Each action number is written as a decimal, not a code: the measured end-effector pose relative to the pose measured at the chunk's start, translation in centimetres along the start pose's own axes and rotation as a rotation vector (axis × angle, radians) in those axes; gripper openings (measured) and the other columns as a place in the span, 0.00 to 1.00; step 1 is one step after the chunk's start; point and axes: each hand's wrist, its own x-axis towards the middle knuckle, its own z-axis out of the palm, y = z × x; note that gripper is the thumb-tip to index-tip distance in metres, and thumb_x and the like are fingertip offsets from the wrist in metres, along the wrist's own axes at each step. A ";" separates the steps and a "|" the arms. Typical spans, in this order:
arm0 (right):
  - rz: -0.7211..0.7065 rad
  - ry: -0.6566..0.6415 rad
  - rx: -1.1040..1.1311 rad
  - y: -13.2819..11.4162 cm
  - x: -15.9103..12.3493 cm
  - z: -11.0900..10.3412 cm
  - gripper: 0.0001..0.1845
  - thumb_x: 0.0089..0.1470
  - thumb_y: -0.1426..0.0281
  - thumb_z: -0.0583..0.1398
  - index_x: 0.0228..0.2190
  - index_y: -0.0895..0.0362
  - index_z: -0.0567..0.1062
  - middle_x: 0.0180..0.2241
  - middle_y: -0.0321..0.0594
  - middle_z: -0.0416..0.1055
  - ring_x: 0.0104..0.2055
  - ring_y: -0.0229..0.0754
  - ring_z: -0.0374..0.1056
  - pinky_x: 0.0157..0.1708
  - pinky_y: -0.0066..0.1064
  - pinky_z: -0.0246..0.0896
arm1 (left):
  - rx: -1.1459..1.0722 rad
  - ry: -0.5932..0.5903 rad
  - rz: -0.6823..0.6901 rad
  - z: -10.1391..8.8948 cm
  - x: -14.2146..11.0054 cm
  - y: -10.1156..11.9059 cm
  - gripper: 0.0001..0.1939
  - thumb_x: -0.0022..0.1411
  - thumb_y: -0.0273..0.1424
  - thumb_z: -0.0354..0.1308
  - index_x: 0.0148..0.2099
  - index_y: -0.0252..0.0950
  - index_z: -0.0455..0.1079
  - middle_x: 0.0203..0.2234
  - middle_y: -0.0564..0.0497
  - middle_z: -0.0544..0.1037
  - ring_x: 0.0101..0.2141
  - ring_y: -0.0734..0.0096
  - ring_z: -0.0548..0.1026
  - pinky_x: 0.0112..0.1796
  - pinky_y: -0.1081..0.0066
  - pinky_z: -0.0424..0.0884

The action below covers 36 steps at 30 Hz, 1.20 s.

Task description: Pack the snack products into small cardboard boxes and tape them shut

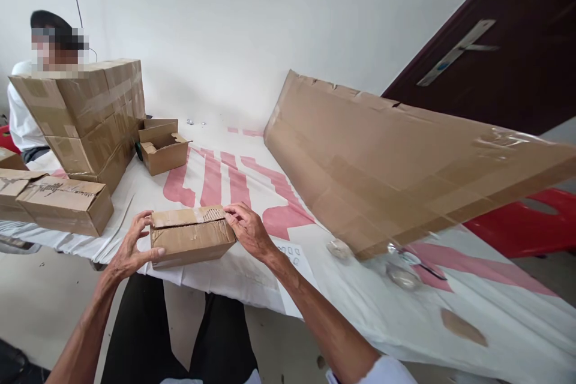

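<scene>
A small cardboard box point(193, 243) sits at the front edge of the cloth-covered table, its top flaps meeting along a dark seam with torn, ridged card at the right end. My left hand point(135, 246) grips the box's left end, thumb on the front side and fingers at the far top corner. At the right end, my right hand point(247, 228) holds the top corner with fingers bent over the flap edge. Its fingertips partly hide that corner. What the box contains is hidden.
Taped cartons point(96, 114) are stacked at the left, with small boxes point(63, 201) before them. An open box point(166, 153) stands behind. A large cardboard carton point(396, 162) leans over the right side, near tape rolls point(402, 276). Someone in white point(27, 114) sits behind the stack.
</scene>
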 end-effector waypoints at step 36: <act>0.472 0.168 0.707 0.5 6.9 -1.8 0.22 0.46 0.50 0.71 0.29 0.56 0.76 0.28 0.38 0.78 0.27 0.37 0.73 0.29 0.30 0.74 | 0.266 -0.031 0.304 -0.9 0.6 1.1 0.33 0.64 0.44 0.68 0.69 0.55 0.63 0.68 0.44 0.67 0.66 0.42 0.69 0.64 0.42 0.69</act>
